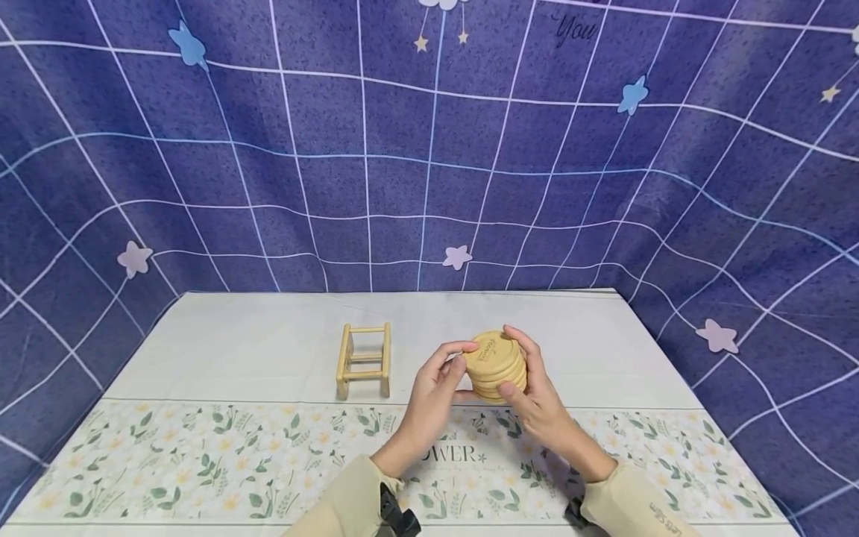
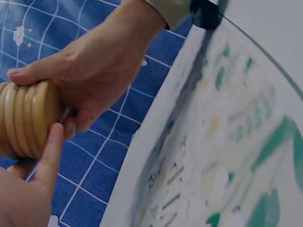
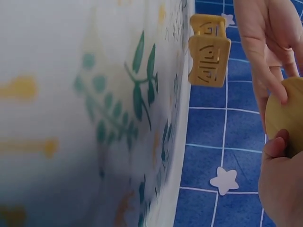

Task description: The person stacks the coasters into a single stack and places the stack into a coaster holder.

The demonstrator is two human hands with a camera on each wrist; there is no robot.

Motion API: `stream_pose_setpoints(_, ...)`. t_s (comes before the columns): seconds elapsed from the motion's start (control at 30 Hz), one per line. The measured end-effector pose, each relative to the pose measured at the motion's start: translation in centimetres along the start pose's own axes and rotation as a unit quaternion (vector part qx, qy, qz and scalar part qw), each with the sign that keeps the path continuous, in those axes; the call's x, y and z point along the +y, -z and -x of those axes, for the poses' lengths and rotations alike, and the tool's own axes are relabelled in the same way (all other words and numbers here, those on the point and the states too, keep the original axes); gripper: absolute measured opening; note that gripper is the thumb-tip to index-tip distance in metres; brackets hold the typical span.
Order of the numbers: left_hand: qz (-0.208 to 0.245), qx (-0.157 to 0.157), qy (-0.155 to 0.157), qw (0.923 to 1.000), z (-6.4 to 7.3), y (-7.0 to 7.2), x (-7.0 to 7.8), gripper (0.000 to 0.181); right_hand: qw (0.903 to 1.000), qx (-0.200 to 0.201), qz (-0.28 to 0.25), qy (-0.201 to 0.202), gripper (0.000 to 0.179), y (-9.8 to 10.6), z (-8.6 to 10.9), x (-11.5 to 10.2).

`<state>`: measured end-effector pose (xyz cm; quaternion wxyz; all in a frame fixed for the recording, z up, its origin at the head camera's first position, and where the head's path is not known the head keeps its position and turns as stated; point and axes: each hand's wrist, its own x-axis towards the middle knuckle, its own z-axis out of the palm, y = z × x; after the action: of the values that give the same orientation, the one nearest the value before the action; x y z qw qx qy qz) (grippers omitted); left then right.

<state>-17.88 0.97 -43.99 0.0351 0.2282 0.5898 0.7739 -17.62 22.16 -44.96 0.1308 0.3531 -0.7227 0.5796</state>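
Observation:
A stack of round wooden coasters (image 1: 495,363) is held up over the table between both hands, the top one marked with dark lettering. My right hand (image 1: 537,399) grips the stack from the right, its thumb at the near side and its fingers round the far side. On the other side my left hand (image 1: 432,395) holds it, one finger on the top face and another under the stack. The left wrist view shows the stacked coasters (image 2: 26,118) edge-on, with several rims side by side. A flat round face (image 3: 286,113) of the stack shows in the right wrist view.
A small wooden rack (image 1: 364,360) with rails and posts stands on the table left of the hands; its cut-out end panel (image 3: 209,59) shows in the right wrist view. A white cloth with a floral band (image 1: 221,459) covers the table. Blue gridded fabric (image 1: 403,186) hangs behind and at both sides.

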Motion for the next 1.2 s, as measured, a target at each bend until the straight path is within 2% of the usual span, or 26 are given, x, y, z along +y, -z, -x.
stream_pose_setpoints(0.17,0.021,0.014,0.04,0.9989,0.0,-0.2,0.6,0.039,0.9999,-0.015,0.002,0.004,0.076,0.3,0.0,-0.1)
stream_pose_setpoints(0.33,0.033,0.048,0.069,0.9959,0.1,-0.6,1.2,0.038,0.9993,-0.032,0.021,0.005,0.075,0.7,-0.2,0.0)
stream_pose_setpoints(0.57,0.091,0.084,0.127,0.9841,0.1,-1.0,1.9,0.036,0.9983,-0.054,0.023,-0.009,0.073,0.8,-0.5,-0.2)
stream_pose_setpoints(0.67,0.117,0.088,0.142,0.979,0.1,-0.7,2.0,0.032,0.9982,-0.055,0.025,-0.009,0.072,0.6,-0.7,-0.3)
stream_pose_setpoints(0.93,0.191,0.095,0.142,0.9665,0.3,0.0,1.8,0.017,0.9987,-0.025,0.042,-0.013,0.073,0.0,-1.6,-0.7)
stream_pose_setpoints(1.2,0.221,0.112,0.12,0.9612,0.4,0.5,2.0,0.016,0.9999,0.008,0.002,-0.012,0.08,-0.9,-2.8,-0.8)
